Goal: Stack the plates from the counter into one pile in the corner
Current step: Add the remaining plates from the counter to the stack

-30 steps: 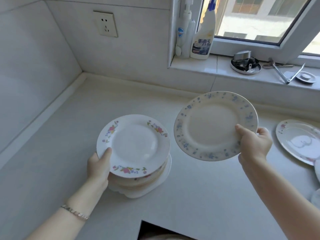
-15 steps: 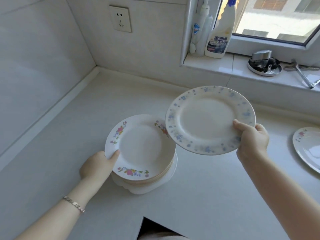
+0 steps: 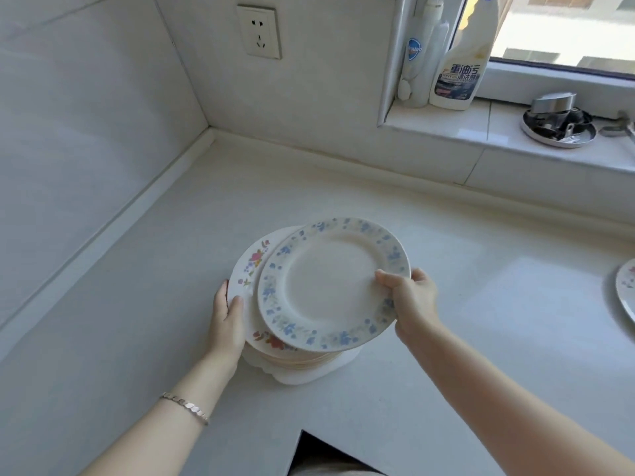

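Note:
A pile of plates (image 3: 302, 367) stands on the white counter, its top plate (image 3: 248, 269) rimmed with pink flowers. My left hand (image 3: 227, 317) grips the left edge of that top plate, thumb on the rim. My right hand (image 3: 410, 300) pinches the right rim of a blue-flowered plate (image 3: 330, 283), thumb on top. This plate lies tilted over the pile, covering most of the pink-flowered plate. Whether it rests on the pile I cannot tell. Another pink-flowered plate (image 3: 627, 286) lies at the far right edge of the counter.
The counter corner (image 3: 213, 132) is behind and left of the pile, with tiled walls and a socket (image 3: 260, 30). On the window sill stand two bottles (image 3: 457, 63) and a metal dish of utensils (image 3: 558, 123). A dark gap (image 3: 319, 455) opens at the counter's near edge.
My right hand has carried the blue-flowered plate leftward and down, from beside the pile to directly over it. My left hand has stayed on the pile's left edge.

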